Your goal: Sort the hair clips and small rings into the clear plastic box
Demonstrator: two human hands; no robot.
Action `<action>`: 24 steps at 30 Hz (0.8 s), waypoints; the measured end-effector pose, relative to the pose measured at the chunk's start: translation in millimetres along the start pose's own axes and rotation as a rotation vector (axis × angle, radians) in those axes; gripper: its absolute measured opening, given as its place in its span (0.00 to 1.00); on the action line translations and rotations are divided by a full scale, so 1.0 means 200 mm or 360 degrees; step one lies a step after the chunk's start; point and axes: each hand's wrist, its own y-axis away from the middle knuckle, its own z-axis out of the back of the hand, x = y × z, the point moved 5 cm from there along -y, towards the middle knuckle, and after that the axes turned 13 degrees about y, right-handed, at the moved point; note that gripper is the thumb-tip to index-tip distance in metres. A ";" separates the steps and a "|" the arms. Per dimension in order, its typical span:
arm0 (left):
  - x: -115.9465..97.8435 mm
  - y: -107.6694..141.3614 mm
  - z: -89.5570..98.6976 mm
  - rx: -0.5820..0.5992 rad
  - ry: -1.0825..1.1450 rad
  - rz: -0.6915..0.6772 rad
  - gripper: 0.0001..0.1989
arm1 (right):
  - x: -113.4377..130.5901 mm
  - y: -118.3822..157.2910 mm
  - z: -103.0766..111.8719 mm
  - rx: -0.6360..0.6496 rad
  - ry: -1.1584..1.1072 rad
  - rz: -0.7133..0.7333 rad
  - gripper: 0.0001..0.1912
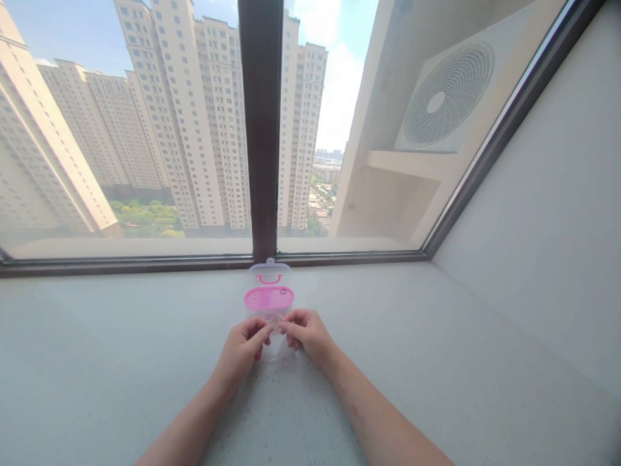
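Note:
Both hands meet just in front of a small clear plastic box [250, 315] with a pink tray [268, 298] in its top. Its see-through lid [270, 268], with a pink handle, stands raised at the back. My left hand [247, 340] pinches a tiny pale ring-shaped piece [270, 323] between thumb and forefinger. My right hand [306, 333] pinches close beside it, on another tiny pale piece [280, 320] whose kind is too small to make out. Below the fingers, a few faint small rings [272, 358] lie on the sill. The fingers partly hide the front of the box.
The pale window sill [121, 362] spreads out on both sides. Behind the box stands a dark window frame [264, 129] with glass panes. On the right rises a white wall [543, 259]. Outside are tall buildings and an air conditioner unit [449, 94].

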 end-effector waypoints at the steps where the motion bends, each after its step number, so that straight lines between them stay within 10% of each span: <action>1: 0.00 0.00 0.00 0.0003 0.0000 -0.0004 0.13 | 0.00 0.00 0.00 -0.0001 0.0002 -0.0002 0.11; 24: -0.03 0.01 0.00 -0.0050 -0.0073 -0.0099 0.13 | 0.03 0.02 -0.01 0.0016 0.0031 0.0013 0.09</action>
